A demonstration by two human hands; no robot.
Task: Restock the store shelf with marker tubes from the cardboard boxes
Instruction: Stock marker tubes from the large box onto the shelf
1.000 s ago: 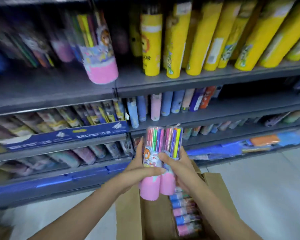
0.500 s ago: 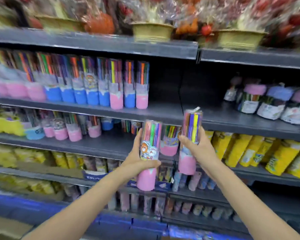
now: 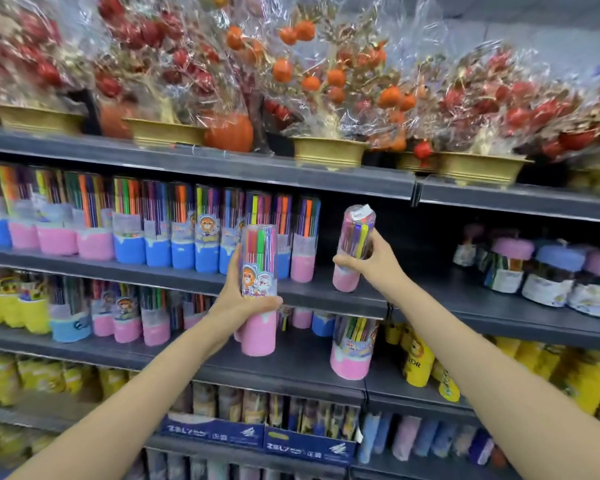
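The left hand (image 3: 238,299) has its grip wrapped round a marker tube (image 3: 258,289) with a pink base, held upright in front of the shelves. At its 2 o'clock, the right hand (image 3: 371,259) grips a second pink-based tube (image 3: 353,249), tilted slightly, its base just above the bare end of the shelf (image 3: 343,299). At 9 o'clock from that tube stands a row of marker tubes (image 3: 174,233) with blue and pink bases. Wrapped fruit trees in gold pots (image 3: 329,152) line the shelf above.
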